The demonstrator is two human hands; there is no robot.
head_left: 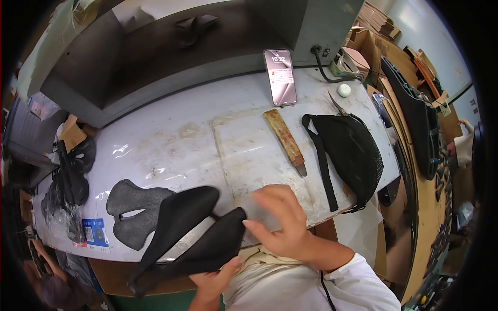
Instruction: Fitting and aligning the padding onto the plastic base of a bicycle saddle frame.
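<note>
My left hand (pixel 213 284) grips from below a black bicycle-saddle cover (pixel 189 236), a split piece with two long lobes, at the near edge of the white worktable (pixel 171 140). My right hand (pixel 282 220) hovers with fingers spread just right of the cover's rear end, its fingertips close to or touching the edge. A grey foam saddle pad (pixel 132 210) lies flat on the table, partly under the cover's left lobe.
A black waist bag (pixel 350 153) lies at the right, a wooden-handled blade tool (pixel 285 140) beside it. A phone (pixel 280 76) leans upright at the back, scissors (pixel 338 106) and a white round object (pixel 344 90) near it. Black saddle parts (pixel 72 176) are piled at the left edge.
</note>
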